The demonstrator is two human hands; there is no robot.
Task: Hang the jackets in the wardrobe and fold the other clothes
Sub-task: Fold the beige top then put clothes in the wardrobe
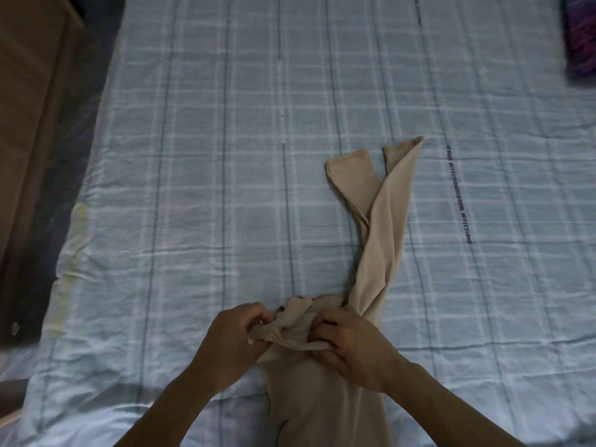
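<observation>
Checked blue bed [225,156] lay below; my left hand [232,343] and right hand [351,346] pinched beige trousers [383,221] near its front edge, mid-fold; smoothing seemed next.

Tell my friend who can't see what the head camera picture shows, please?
Two hands, the left hand and the right hand, grip a bunched beige garment over a bed with a light blue checked sheet. Its two long ends stretch away across the sheet. A purple patterned cloth lies at the far right.
</observation>
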